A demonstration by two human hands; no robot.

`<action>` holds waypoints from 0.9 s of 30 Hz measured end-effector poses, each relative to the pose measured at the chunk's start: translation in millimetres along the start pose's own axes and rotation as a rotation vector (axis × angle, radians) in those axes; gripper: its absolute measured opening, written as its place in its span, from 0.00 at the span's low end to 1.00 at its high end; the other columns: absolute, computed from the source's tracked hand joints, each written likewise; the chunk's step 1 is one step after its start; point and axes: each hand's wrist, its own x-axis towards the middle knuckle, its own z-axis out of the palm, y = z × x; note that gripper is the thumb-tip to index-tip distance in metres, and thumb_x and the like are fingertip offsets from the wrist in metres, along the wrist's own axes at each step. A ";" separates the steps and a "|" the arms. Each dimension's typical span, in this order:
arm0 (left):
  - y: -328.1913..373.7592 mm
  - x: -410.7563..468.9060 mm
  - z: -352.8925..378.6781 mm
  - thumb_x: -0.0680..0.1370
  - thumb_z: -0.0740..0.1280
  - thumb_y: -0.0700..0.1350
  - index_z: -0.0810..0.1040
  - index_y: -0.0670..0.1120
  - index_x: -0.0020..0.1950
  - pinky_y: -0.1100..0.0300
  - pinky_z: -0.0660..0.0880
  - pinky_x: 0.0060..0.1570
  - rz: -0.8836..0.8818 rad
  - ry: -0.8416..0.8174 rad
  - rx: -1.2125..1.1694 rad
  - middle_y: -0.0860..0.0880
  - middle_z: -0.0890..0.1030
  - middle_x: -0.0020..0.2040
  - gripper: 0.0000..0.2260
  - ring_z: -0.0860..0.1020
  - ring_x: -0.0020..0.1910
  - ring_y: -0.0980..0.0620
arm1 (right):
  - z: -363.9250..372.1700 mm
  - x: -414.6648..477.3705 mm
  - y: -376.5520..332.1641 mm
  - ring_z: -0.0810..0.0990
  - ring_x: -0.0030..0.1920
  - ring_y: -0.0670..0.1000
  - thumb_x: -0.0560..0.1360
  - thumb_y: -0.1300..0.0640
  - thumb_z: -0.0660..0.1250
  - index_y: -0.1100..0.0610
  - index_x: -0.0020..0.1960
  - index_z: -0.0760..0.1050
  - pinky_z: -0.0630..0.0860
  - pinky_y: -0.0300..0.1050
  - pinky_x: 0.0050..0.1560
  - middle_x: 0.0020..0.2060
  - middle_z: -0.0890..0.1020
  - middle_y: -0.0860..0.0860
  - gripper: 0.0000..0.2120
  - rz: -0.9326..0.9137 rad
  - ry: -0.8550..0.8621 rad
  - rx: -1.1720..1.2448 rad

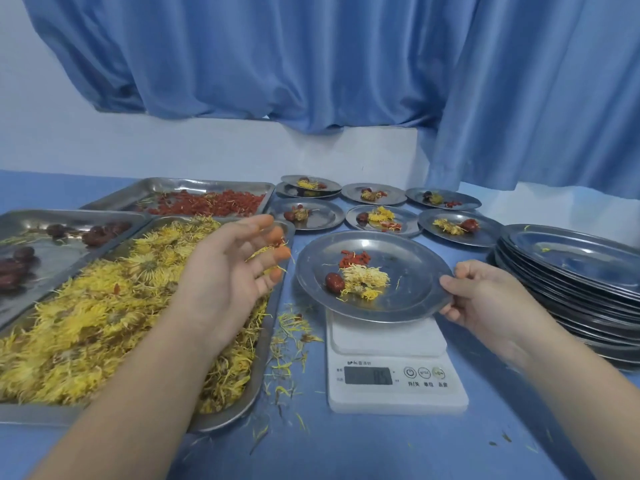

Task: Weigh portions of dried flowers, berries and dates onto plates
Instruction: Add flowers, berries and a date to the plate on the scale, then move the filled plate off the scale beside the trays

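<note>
Blue table (381, 452) — three trays (266, 323), scale (394, 393), filled plates (320, 216), plate stack (571, 271), loose petals (291, 323)

A round steel plate (408, 251) rested on the white scale (394, 386), its right rim pinched by the right hand (485, 299). On it lay one red date (334, 282), a clump of pale yellow dried flowers (363, 282) and a few red berries (353, 258). To its left sat the flower tray (267, 336), berry tray (173, 183) and date tray (41, 220). Filled plates (394, 197) stood behind it, with stacked plates (571, 306) on the right.

Blue curtain (311, 64) above a white ledge (346, 147), blue tabletop (381, 452)
</note>
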 end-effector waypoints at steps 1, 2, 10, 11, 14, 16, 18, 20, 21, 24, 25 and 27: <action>0.7 0.4 -1.0 0.77 0.62 0.44 0.80 0.44 0.54 0.54 0.75 0.44 -0.003 0.008 -0.028 0.47 0.83 0.46 0.10 0.82 0.43 0.48 | 5.1 4.7 -3.7 0.72 0.23 0.51 0.77 0.70 0.60 0.55 0.36 0.63 0.68 0.39 0.22 0.28 0.73 0.58 0.16 -0.009 0.002 -0.003; 1.6 0.9 -2.0 0.76 0.63 0.45 0.80 0.45 0.55 0.53 0.76 0.46 -0.007 0.014 -0.058 0.46 0.84 0.48 0.11 0.83 0.46 0.47 | 10.9 10.9 -8.0 0.72 0.23 0.51 0.77 0.70 0.60 0.55 0.36 0.63 0.69 0.38 0.22 0.29 0.74 0.58 0.15 -0.016 0.006 -0.009; 8.1 3.7 -9.1 0.73 0.65 0.47 0.80 0.44 0.56 0.49 0.77 0.50 -0.041 0.136 -0.367 0.43 0.85 0.54 0.14 0.84 0.52 0.43 | 91.4 93.9 -44.8 0.72 0.24 0.50 0.79 0.69 0.56 0.57 0.39 0.65 0.68 0.35 0.19 0.33 0.74 0.57 0.13 -0.031 0.039 0.004; 8.3 4.2 -9.5 0.72 0.65 0.47 0.80 0.44 0.56 0.49 0.76 0.49 -0.049 0.143 -0.394 0.43 0.85 0.53 0.15 0.84 0.51 0.42 | 103.8 107.8 -45.8 0.72 0.23 0.49 0.79 0.69 0.56 0.57 0.40 0.66 0.68 0.34 0.19 0.33 0.74 0.57 0.12 -0.026 0.056 0.019; 9.3 5.7 -10.6 0.67 0.67 0.49 0.81 0.44 0.56 0.49 0.76 0.46 -0.073 0.155 -0.429 0.44 0.86 0.51 0.20 0.85 0.50 0.42 | 136.3 151.8 -41.3 0.72 0.16 0.46 0.79 0.70 0.55 0.59 0.41 0.66 0.67 0.33 0.18 0.32 0.73 0.57 0.11 -0.005 0.120 0.033; 9.7 7.9 -12.3 0.69 0.66 0.49 0.81 0.44 0.56 0.49 0.76 0.46 -0.095 0.158 -0.454 0.44 0.86 0.50 0.18 0.85 0.49 0.42 | 153.2 178.2 -33.0 0.73 0.17 0.47 0.78 0.70 0.54 0.61 0.45 0.68 0.68 0.33 0.18 0.33 0.73 0.58 0.08 0.020 0.168 0.033; 10.3 10.0 -13.5 0.74 0.63 0.49 0.81 0.43 0.56 0.48 0.77 0.49 -0.122 0.163 -0.495 0.43 0.86 0.50 0.16 0.85 0.48 0.42 | 165.6 201.5 -21.9 0.75 0.23 0.51 0.77 0.70 0.53 0.61 0.51 0.67 0.70 0.34 0.18 0.36 0.73 0.58 0.08 0.044 0.226 0.043; 10.8 12.2 -14.7 0.76 0.62 0.50 0.82 0.43 0.55 0.47 0.76 0.50 -0.144 0.179 -0.536 0.43 0.86 0.50 0.16 0.85 0.47 0.42 | 173.8 220.1 -9.5 0.74 0.27 0.52 0.77 0.71 0.53 0.61 0.54 0.68 0.71 0.34 0.18 0.37 0.72 0.57 0.11 0.075 0.269 0.044; 11.4 13.3 -15.4 0.76 0.62 0.50 0.82 0.43 0.55 0.47 0.75 0.50 -0.150 0.186 -0.554 0.43 0.86 0.50 0.16 0.85 0.46 0.42 | 176.7 228.0 -3.5 0.74 0.28 0.53 0.77 0.71 0.53 0.62 0.59 0.68 0.70 0.34 0.17 0.37 0.72 0.57 0.13 0.098 0.282 0.043; 12.6 15.5 -17.3 0.76 0.61 0.51 0.83 0.43 0.53 0.48 0.76 0.49 -0.149 0.199 -0.589 0.43 0.86 0.49 0.16 0.85 0.46 0.42 | 184.2 244.8 11.6 0.75 0.28 0.53 0.77 0.71 0.52 0.63 0.68 0.64 0.69 0.33 0.17 0.40 0.74 0.59 0.20 0.137 0.308 0.011; 12.6 15.5 -17.6 0.76 0.61 0.51 0.83 0.43 0.53 0.48 0.76 0.49 -0.149 0.202 -0.591 0.43 0.86 0.49 0.16 0.85 0.46 0.42 | 186.6 248.3 15.0 0.74 0.28 0.53 0.77 0.71 0.53 0.63 0.69 0.64 0.69 0.33 0.17 0.41 0.74 0.60 0.21 0.142 0.311 -0.012; 12.7 14.9 -17.2 0.76 0.62 0.50 0.83 0.43 0.52 0.48 0.76 0.49 -0.150 0.204 -0.593 0.43 0.86 0.49 0.15 0.85 0.46 0.42 | 190.0 253.3 20.5 0.74 0.28 0.53 0.77 0.71 0.53 0.64 0.67 0.66 0.69 0.34 0.17 0.41 0.75 0.60 0.19 0.148 0.315 -0.057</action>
